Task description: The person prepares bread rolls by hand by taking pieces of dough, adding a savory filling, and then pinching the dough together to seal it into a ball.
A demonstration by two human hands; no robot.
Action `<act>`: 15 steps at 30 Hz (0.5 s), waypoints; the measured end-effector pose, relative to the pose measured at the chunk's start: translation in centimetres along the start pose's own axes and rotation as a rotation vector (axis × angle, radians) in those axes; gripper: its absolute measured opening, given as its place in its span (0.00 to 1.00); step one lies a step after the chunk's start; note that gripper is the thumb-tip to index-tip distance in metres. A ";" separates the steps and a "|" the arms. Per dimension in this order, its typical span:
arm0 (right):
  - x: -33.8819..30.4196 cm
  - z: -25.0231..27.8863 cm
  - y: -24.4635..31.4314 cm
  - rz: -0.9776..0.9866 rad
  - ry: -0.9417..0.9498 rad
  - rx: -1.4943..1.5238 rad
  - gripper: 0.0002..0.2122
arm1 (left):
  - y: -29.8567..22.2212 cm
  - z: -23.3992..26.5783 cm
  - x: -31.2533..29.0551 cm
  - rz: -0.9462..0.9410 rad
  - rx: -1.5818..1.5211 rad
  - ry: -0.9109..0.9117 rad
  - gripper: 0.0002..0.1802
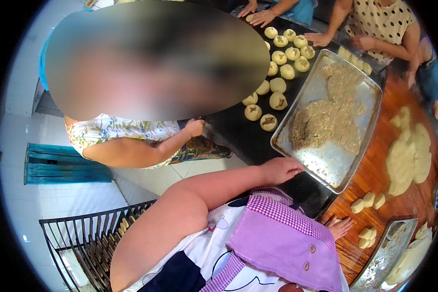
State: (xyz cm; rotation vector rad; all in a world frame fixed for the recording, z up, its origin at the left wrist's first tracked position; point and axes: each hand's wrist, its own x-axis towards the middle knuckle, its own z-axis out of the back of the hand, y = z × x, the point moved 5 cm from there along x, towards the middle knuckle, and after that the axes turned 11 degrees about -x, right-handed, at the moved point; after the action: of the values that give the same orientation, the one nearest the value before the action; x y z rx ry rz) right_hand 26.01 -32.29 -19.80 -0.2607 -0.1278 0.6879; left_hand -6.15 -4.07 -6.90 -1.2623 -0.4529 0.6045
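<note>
Metal tray [354,95]: shallow and rectangular, it lies on the dark worktop [233,136], partly over the wooden table [374,175], and carries flattened mounds of brown filling [326,124].
Left hand [280,170]: it rests at the near corner of the tray, fingers loosely extended and touching the rim, clasping nothing.
Right hand: not visible.
Filled dough balls [277,68]: rows of pale rounds sit on the dark worktop just left of the tray, some with filling showing on top.
Flat dough [409,151]: a pale sheet lies on the wooden table right of the tray.
Dough pieces [367,200]: small cut lumps near the table's front edge.
Others: a person's hand [195,127] rests at the worktop's left edge; more hands [263,17] work at the far end.
</note>
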 end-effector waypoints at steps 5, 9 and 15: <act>-2.4 -1.1 1.1 0.141 -0.184 -0.035 0.38 | -0.1 1.0 0.0 0.003 0.001 0.015 0.12; -2.2 -1.0 1.2 0.193 -0.235 -0.014 0.38 | -0.5 1.1 0.2 0.011 -0.007 0.018 0.12; -2.8 1.5 2.3 0.083 0.110 -0.031 0.39 | 0.1 0.7 -0.5 0.006 -0.020 0.009 0.12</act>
State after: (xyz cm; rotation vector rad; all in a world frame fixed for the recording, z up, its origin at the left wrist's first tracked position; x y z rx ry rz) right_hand 22.21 -32.07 -19.07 -0.3343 -0.0227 0.7525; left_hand -6.99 -3.79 -6.85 -1.2855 -0.4491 0.6008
